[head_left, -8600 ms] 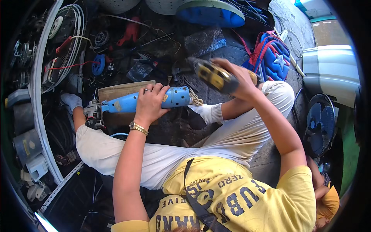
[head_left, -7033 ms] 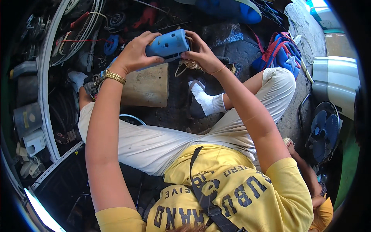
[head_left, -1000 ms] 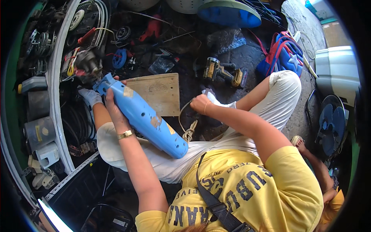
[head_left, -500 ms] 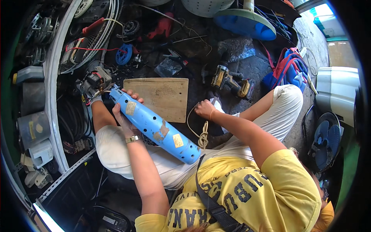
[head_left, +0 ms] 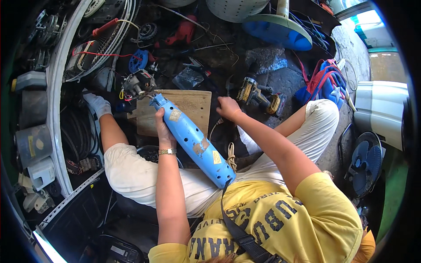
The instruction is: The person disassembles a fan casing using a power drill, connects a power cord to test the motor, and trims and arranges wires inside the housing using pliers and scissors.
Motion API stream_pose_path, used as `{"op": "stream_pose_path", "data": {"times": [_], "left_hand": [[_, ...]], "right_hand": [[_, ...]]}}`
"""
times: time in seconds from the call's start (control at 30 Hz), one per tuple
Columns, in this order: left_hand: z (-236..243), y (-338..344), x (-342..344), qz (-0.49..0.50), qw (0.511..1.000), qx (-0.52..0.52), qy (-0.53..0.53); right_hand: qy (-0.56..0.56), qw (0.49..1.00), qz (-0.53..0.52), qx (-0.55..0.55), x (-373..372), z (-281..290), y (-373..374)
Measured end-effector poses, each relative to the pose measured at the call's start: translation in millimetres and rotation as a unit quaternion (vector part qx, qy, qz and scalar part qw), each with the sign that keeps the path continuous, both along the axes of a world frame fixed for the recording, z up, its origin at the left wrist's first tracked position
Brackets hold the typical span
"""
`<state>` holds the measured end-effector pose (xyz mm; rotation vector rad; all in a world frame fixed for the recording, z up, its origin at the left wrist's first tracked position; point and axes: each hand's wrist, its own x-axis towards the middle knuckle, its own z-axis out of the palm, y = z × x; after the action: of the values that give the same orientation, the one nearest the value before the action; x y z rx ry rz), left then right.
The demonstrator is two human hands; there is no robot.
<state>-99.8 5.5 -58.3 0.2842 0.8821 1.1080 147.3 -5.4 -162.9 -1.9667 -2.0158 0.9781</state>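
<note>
My left hand (head_left: 164,133) is closed around the upper part of a blue fan stand tube (head_left: 195,140), scuffed and pierced with holes. The tube lies slanted, its lower end against my lap. At its upper end hangs an exposed fan motor (head_left: 138,85) with wires. Out to the right, my right hand (head_left: 229,108) is curled shut beside a cordless drill (head_left: 251,90) and a hammer (head_left: 229,83); what its fingers hold is hidden. A tied beige power cord (head_left: 231,158) lies by the tube's lower end and runs up toward that hand.
A wooden board (head_left: 188,109) lies on the floor beyond the tube. Behind it are a red power tool (head_left: 184,31), a blue disc (head_left: 138,60) and plastic bags. A round fan base (head_left: 280,33) and a backpack (head_left: 324,83) stand at right; a metal-framed shelf (head_left: 57,96) runs along the left.
The tube and motor have swung right and over the board, steeper than before, with my left hand on them. My right hand has moved up, away from me, toward the hammer.
</note>
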Motion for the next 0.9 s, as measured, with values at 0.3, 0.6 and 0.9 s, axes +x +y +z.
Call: {"op": "stream_pose_path", "data": {"times": [0.3, 0.6, 0.9], "left_hand": [[14, -10, -5, 0.015, 0.997, -0.044, 0.061], [-20, -23, 21, 0.029, 0.99, -0.062, 0.121], [-17, -18, 46, 0.049, 0.898, 0.058, 0.433]], "right_hand": [[-0.134, 0.967, -0.146, 0.159, 87, 31, 2], [-0.137, 0.981, -0.099, 0.096, 138, -24, -20], [0.254, 0.948, -0.112, 0.157, 150, 84, 9]]}}
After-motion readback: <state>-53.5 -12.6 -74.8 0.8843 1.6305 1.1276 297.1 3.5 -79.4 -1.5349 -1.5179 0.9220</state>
